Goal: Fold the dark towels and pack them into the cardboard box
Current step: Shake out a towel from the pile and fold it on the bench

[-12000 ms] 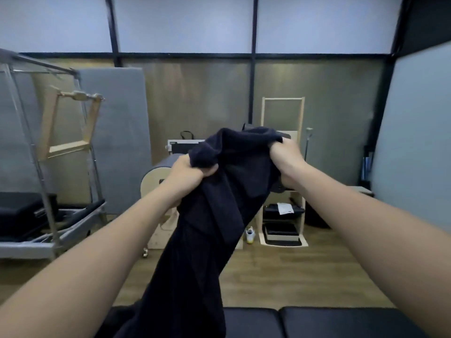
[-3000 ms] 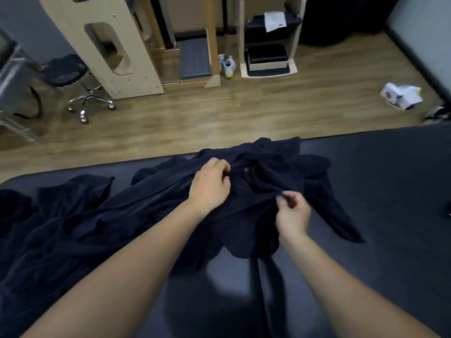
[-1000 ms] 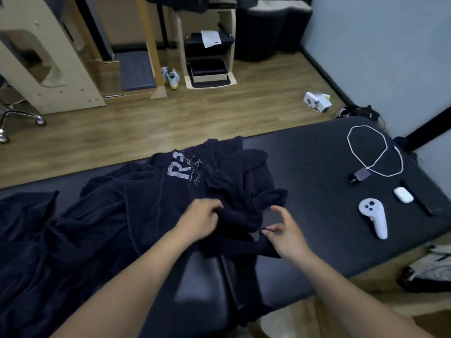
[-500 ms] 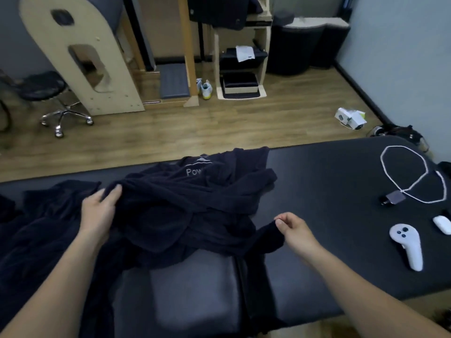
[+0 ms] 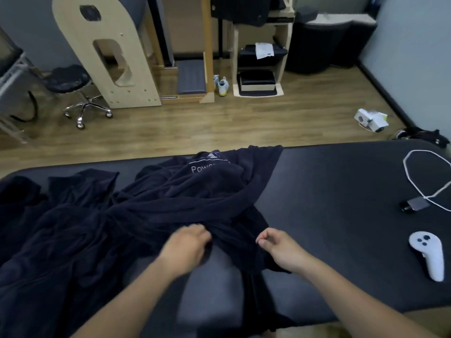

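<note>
Dim, flat light fills the room and casts no hard shadows. Beyond the padded table [image 5: 341,191] the wooden floor [image 5: 244,123] carries a soft pale sheen. On the table the dark towel [image 5: 170,203] sinks to near-black, its folds barely readable. Motion blur smears the left hand [image 5: 185,245]; the right hand [image 5: 278,247] is slightly crisper. The table's far edge bows with wide-angle distortion.

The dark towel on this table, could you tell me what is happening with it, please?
A person is working a crumpled dark towel on the padded table. The left hand grips a fold at its near edge, and the right hand appears to pinch the corner beside it. The towel is not yet folded.
</note>
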`<state>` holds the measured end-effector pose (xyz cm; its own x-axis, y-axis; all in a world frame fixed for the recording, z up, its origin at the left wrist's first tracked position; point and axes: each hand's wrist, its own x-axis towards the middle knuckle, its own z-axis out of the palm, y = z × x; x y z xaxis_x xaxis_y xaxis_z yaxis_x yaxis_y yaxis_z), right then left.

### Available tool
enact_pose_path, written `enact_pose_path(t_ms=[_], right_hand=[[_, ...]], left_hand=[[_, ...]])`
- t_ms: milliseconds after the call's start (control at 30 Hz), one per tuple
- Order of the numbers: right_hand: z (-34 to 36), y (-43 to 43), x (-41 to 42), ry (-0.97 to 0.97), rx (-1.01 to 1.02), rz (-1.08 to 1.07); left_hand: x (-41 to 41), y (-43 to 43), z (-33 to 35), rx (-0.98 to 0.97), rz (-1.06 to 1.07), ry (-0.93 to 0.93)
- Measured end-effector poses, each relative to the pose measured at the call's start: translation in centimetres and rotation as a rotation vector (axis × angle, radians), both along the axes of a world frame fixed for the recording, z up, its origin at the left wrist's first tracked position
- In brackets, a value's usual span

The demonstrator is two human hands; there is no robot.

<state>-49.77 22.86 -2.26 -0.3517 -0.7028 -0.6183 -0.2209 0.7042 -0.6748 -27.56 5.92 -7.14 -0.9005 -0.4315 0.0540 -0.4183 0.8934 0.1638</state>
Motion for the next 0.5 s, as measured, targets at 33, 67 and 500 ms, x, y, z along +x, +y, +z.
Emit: enact_pose_path(t_ms=[33,67,500], right_hand=[[0.2,0.4,0.1,-0.001,0.028,0.035],[0.5,0.8,0.1,-0.007,0.059,0.092],[3.0,4.0,-1.1,-0.087,0.247,0.268]], left_hand=[[-1.1,1.0,-1.4,0.0,-0.111,-0.081],[-2.2,1.6,-2.2,0.004,-0.163,-0.124],[-11.4,-1.8,-3.2,-0.031,0.149,-0.435]])
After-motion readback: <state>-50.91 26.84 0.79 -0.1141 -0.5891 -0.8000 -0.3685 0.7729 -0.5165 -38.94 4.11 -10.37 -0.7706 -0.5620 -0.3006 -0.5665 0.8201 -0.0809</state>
